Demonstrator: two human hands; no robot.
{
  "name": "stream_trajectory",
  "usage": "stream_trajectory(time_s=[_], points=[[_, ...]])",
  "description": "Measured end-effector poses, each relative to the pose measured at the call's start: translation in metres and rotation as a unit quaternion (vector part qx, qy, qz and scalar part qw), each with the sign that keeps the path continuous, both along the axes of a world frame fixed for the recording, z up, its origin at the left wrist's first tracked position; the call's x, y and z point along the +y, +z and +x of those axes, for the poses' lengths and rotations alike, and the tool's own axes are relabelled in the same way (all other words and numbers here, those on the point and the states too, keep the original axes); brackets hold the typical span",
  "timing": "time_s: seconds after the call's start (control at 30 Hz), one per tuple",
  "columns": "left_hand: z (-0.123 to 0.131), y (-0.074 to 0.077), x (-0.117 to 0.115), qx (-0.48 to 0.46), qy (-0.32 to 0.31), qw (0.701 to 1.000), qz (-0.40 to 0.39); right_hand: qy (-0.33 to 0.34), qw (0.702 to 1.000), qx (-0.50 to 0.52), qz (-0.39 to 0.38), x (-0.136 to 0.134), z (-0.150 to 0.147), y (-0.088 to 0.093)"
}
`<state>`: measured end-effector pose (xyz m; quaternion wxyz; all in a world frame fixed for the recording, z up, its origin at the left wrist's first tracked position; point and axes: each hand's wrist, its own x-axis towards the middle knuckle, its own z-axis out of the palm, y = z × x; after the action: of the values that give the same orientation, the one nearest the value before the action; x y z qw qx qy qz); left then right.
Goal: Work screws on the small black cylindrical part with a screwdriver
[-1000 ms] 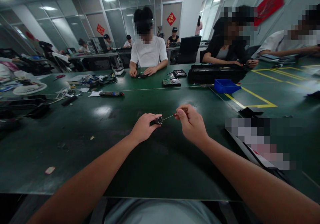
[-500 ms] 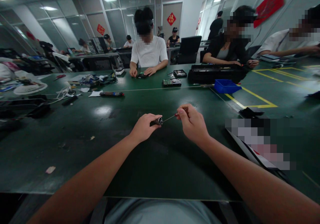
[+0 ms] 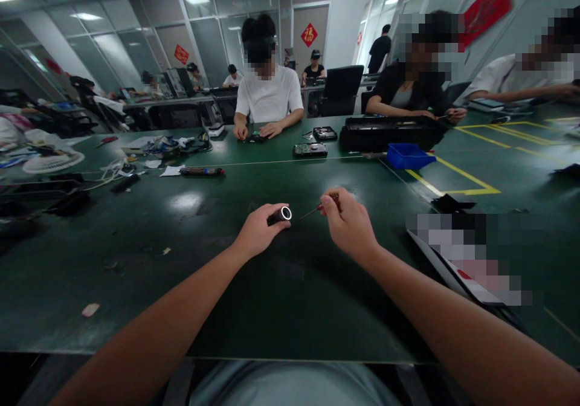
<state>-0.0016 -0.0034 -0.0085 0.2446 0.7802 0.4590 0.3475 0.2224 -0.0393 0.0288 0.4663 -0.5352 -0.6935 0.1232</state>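
Observation:
My left hand (image 3: pixel 256 231) is closed around a small dark cylinder (image 3: pixel 276 216), thumb below and fingers above. The cylinder's near end, turned to the right, shows a bright white ring around a dark centre. My right hand (image 3: pixel 348 215) grips a screwdriver (image 3: pixel 310 213) with a reddish handle mostly covered by the fingers. Its thin metal shaft points left and slightly down, the tip a short way from the cylinder and apart from it. Both hands are above the green table (image 3: pixel 312 309).
A dark stick-like part (image 3: pixel 202 171) lies ahead on the left, near cables and electronics. Hard drives (image 3: pixel 310 150), a blue bin (image 3: pixel 410 156) and a long black unit (image 3: pixel 394 134) sit farther back. A person in white (image 3: pixel 269 95) works opposite. Papers (image 3: pixel 471 267) lie right.
The screwdriver tip has come away from the cylinder's end, leaving a gap. The cylinder has turned a little, and its end now shows as a bright ring.

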Motion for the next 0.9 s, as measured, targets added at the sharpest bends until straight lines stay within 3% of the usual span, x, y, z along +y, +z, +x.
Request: stream_trajectory(time_s=[0.2, 0.3, 0.43, 0.53, 0.7, 0.9], points=[[-0.001, -0.005, 0.007, -0.176, 0.020, 0.981, -0.073, 0.014, 1.000, -0.004, -0.010, -0.001, 0.000, 0.000], [-0.003, -0.004, 0.008, -0.188, 0.036, 0.976, -0.102, 0.014, 1.000, 0.004, -0.010, 0.000, -0.001, -0.001], [-0.003, 0.004, 0.002, -0.069, 0.050, 0.991, -0.100, 0.020, 1.000, 0.004, -0.013, 0.001, -0.002, -0.002], [-0.001, 0.009, -0.002, 0.035, 0.024, 0.998, -0.046, 0.022, 1.000, 0.002, -0.015, 0.000, -0.002, -0.001], [0.003, 0.009, -0.004, 0.131, -0.013, 0.991, 0.015, 0.022, 1.000, -0.002, -0.019, -0.001, -0.002, 0.000], [0.004, 0.004, -0.005, 0.228, -0.017, 0.972, 0.043, 0.027, 0.999, -0.003, -0.030, -0.003, -0.004, 0.001]])
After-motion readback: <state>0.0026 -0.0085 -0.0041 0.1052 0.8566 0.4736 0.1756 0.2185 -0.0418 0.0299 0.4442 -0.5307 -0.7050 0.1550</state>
